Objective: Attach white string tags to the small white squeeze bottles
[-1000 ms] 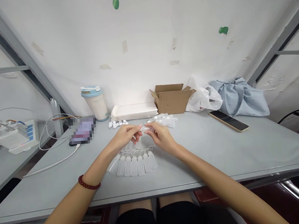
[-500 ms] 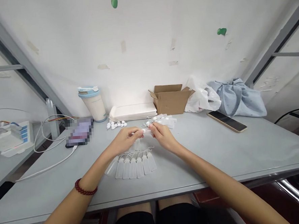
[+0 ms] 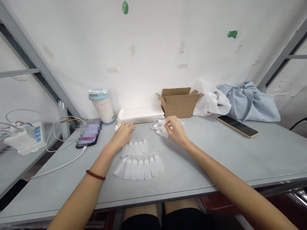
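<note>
My left hand (image 3: 123, 133) reaches over the small white caps (image 3: 117, 127) at the back left, fingers stretched out, covering most of them. My right hand (image 3: 177, 130) is at the loose pile of translucent bottles with thin white tubes (image 3: 162, 132), thumb and forefinger apart beside it. Part of that pile is hidden behind the hand. Nearer to me lie two rows of similar flat bottles, each with a bent white tube: a back row (image 3: 136, 148) and a front row (image 3: 140, 170). The leftmost front bottle (image 3: 119, 167) lies slanted.
Along the wall stand a blue-lidded cup (image 3: 103, 109), a white stack (image 3: 141, 115), an open cardboard box (image 3: 180, 105), a white plastic bag (image 3: 212, 102) and a blue cloth bag (image 3: 250, 102). One phone (image 3: 237, 125) lies right; another (image 3: 89, 133), on a cable, lies left.
My hands were together, holding a small translucent piece between them. They have parted: the left moved to the caps, the right to the loose bottles. The view has shifted slightly.
</note>
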`<action>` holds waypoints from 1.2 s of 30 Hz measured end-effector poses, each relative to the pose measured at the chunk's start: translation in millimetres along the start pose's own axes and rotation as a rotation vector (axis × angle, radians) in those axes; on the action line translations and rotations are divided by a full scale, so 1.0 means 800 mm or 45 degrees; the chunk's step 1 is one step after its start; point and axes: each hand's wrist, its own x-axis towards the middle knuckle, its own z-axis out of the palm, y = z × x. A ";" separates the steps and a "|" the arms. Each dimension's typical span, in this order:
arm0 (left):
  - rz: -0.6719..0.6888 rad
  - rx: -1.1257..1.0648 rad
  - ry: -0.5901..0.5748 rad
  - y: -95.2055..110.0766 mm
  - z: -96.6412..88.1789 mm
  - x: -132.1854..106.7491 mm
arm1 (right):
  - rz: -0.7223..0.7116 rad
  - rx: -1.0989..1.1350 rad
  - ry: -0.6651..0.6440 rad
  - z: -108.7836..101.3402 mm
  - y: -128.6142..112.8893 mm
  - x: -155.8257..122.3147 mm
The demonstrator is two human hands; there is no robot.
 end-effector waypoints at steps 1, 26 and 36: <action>-0.005 0.057 -0.006 0.000 0.003 0.002 | -0.035 -0.032 0.003 0.002 0.003 0.001; 0.009 0.216 -0.113 -0.006 0.000 0.007 | 0.179 -0.019 -0.801 -0.042 -0.071 -0.011; -0.297 -0.442 0.087 0.053 -0.038 -0.004 | 0.166 -0.050 -1.402 -0.032 -0.094 -0.032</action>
